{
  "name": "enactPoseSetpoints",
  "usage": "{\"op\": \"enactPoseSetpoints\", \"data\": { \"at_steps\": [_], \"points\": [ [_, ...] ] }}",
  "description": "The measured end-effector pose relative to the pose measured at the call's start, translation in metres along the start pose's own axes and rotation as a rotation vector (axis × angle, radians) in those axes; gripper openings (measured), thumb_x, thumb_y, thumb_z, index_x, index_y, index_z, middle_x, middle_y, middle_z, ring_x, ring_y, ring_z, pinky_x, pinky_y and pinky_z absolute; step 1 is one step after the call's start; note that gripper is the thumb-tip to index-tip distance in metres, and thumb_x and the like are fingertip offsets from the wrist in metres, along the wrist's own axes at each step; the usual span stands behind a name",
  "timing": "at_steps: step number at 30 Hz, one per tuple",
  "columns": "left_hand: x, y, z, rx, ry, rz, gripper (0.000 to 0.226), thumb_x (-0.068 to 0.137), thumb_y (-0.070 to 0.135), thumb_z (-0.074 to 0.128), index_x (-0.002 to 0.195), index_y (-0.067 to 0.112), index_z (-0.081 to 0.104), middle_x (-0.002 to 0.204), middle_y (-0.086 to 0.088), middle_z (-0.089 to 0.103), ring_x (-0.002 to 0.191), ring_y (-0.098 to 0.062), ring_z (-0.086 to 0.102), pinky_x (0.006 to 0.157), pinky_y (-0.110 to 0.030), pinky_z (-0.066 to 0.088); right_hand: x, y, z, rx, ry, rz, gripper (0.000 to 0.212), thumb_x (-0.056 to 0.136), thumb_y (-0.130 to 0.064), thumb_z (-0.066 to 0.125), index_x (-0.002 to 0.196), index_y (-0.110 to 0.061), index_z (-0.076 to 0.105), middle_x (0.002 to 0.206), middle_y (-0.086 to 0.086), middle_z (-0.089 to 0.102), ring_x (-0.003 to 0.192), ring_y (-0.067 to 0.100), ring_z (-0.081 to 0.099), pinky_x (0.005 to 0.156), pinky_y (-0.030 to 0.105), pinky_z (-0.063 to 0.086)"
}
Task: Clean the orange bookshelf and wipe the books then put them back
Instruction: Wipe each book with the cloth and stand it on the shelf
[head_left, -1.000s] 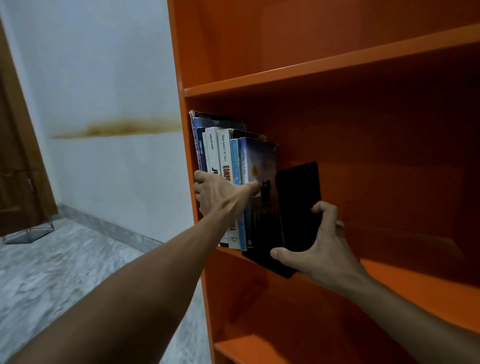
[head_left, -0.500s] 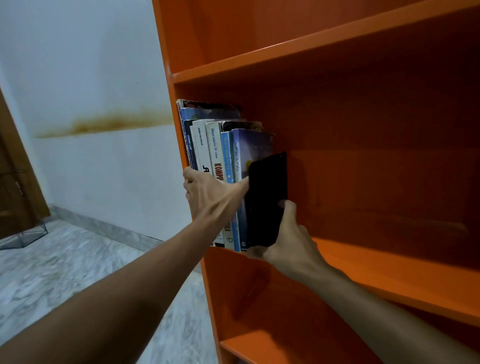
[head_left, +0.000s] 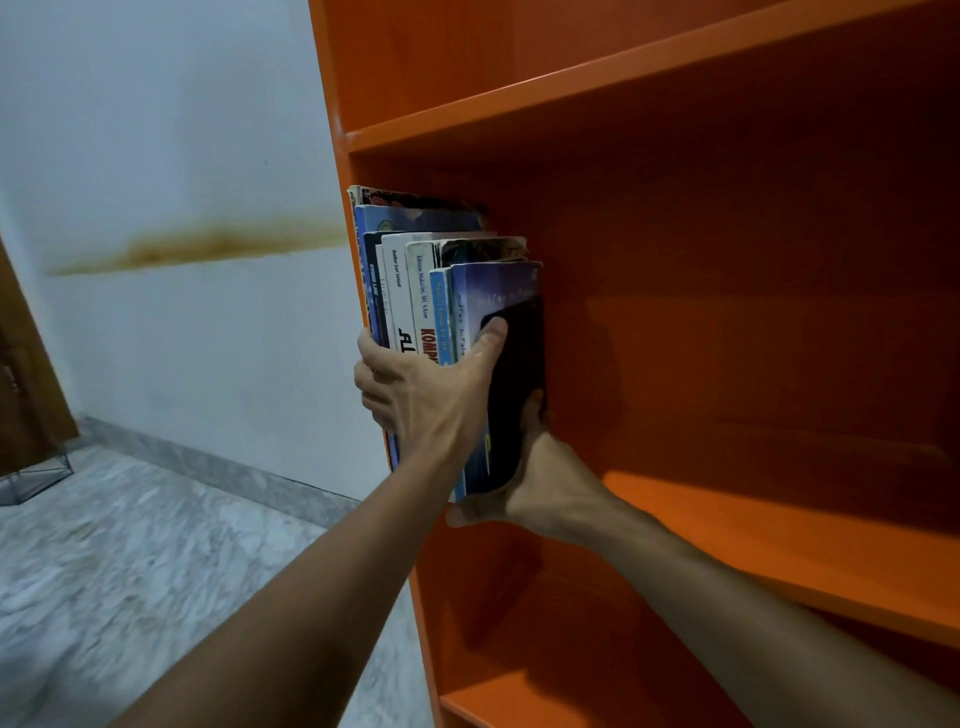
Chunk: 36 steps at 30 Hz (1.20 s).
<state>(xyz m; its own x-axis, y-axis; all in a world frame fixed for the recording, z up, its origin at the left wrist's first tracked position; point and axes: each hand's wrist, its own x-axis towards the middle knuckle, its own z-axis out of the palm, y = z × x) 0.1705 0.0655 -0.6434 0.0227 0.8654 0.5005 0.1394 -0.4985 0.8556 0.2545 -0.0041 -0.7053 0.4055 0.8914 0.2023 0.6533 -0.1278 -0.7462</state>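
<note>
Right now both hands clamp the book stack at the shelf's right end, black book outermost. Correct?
No. Head view: the book stack sits at the shelf's left end, against the side panel. Left hand and right hand do clamp it, black book outermost.

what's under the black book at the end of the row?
The right hand cups the lower edge of the black book. The orange shelf board runs beneath, but the hand covers the contact, so whether the book rests on the board cannot be seen.

dim indoor light | deep shelf shadows | blurred floor | wide-angle bending
</note>
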Motion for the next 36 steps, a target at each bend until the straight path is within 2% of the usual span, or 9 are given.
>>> {"op": "enactPoseSetpoints", "data": {
  "at_steps": [7, 14, 17, 20, 23, 25, 28, 31, 36],
  "points": [
    [-0.002, 0.003, 0.004, 0.030, 0.065, -0.018, 0.120, 0.062, 0.075, 0.071, 0.147, 0.013, 0.013, 0.141, -0.011, 0.024, 0.131, -0.029, 0.023, 0.111, -0.048, 0.025, 0.000, -0.007, 0.001, -0.033, 0.035, 0.028, 0.170, 0.027, -0.079, 0.081, 0.144, -0.030, -0.032, 0.163, 0.011, 0.008, 0.146, 0.030, 0.023, 0.110, 0.044, 0.040],
    [-0.002, 0.010, -0.012, 0.185, -0.096, -0.001, 0.133, 0.060, 0.088, 0.059, 0.151, 0.015, -0.005, 0.148, -0.010, 0.013, 0.138, -0.032, 0.015, 0.112, -0.054, 0.021, -0.009, -0.022, 0.010, -0.240, 0.005, 0.154, 0.157, 0.057, -0.061, 0.084, 0.139, -0.020, -0.043, 0.157, 0.015, -0.027, 0.145, 0.038, 0.020, 0.111, 0.046, 0.036],
    [-0.002, 0.012, -0.025, 0.282, -0.243, 0.003, 0.139, 0.060, 0.092, 0.052, 0.151, 0.015, -0.019, 0.155, -0.012, 0.002, 0.144, -0.035, 0.007, 0.113, -0.058, 0.016, -0.009, -0.025, 0.015, -0.267, 0.062, 0.165, 0.156, 0.058, -0.062, 0.084, 0.141, -0.016, -0.041, 0.159, 0.018, -0.019, 0.146, 0.037, 0.017, 0.112, 0.045, 0.033],
    [-0.004, 0.006, -0.043, 0.357, -0.364, 0.028, 0.136, 0.064, 0.089, 0.050, 0.151, 0.015, -0.025, 0.159, -0.014, -0.006, 0.147, -0.037, 0.000, 0.114, -0.063, 0.015, -0.011, -0.026, 0.016, -0.241, 0.091, 0.177, 0.153, 0.057, -0.067, 0.081, 0.145, -0.017, -0.034, 0.162, 0.016, -0.004, 0.144, 0.034, 0.027, 0.107, 0.044, 0.040],
    [-0.003, -0.006, -0.063, 0.404, -0.454, 0.101, 0.128, 0.070, 0.085, 0.050, 0.152, 0.017, -0.021, 0.159, -0.012, -0.006, 0.147, -0.037, -0.001, 0.113, -0.064, 0.018, -0.021, -0.030, 0.017, -0.221, 0.120, 0.193, 0.153, 0.040, -0.085, 0.071, 0.154, -0.017, -0.005, 0.156, 0.011, 0.030, 0.131, 0.030, 0.046, 0.101, 0.042, 0.048],
    [-0.001, -0.015, -0.077, 0.425, -0.490, 0.154, 0.120, 0.074, 0.082, 0.048, 0.152, 0.017, -0.017, 0.158, -0.010, -0.004, 0.147, -0.036, 0.001, 0.114, -0.064, 0.021, -0.026, -0.027, 0.017, -0.222, 0.149, 0.208, 0.154, 0.027, -0.093, 0.062, 0.152, -0.018, 0.011, 0.149, 0.006, 0.042, 0.130, 0.027, 0.048, 0.102, 0.043, 0.047],
    [-0.003, -0.031, -0.093, 0.457, -0.524, 0.242, 0.102, 0.086, 0.074, 0.042, 0.153, 0.019, -0.010, 0.157, -0.009, 0.000, 0.146, -0.035, 0.006, 0.113, -0.062, 0.025, -0.050, -0.042, 0.020, -0.245, 0.238, 0.229, 0.130, 0.055, -0.070, 0.078, 0.153, -0.017, 0.011, 0.154, 0.008, 0.035, 0.139, 0.028, 0.037, 0.109, 0.045, 0.041],
    [-0.015, -0.052, -0.101, 0.509, -0.583, 0.289, 0.087, 0.094, 0.065, 0.038, 0.154, 0.020, -0.006, 0.158, -0.007, 0.003, 0.146, -0.034, 0.011, 0.112, -0.062, 0.027, -0.080, -0.049, 0.032, -0.297, 0.348, 0.251, 0.104, 0.081, -0.053, 0.070, 0.155, -0.012, 0.009, 0.160, 0.008, 0.020, 0.146, 0.025, 0.022, 0.115, 0.039, 0.027],
    [-0.057, -0.077, -0.114, 0.597, -0.787, 0.331, 0.083, 0.095, 0.062, 0.038, 0.155, 0.021, -0.003, 0.161, -0.009, 0.002, 0.147, -0.037, 0.009, 0.113, -0.064, 0.021, -0.144, -0.041, 0.057, -0.470, 0.445, 0.305, 0.076, 0.091, -0.043, 0.062, 0.151, -0.014, 0.026, 0.156, 0.008, 0.030, 0.144, 0.025, 0.028, 0.115, 0.040, 0.028]
  ]
}}
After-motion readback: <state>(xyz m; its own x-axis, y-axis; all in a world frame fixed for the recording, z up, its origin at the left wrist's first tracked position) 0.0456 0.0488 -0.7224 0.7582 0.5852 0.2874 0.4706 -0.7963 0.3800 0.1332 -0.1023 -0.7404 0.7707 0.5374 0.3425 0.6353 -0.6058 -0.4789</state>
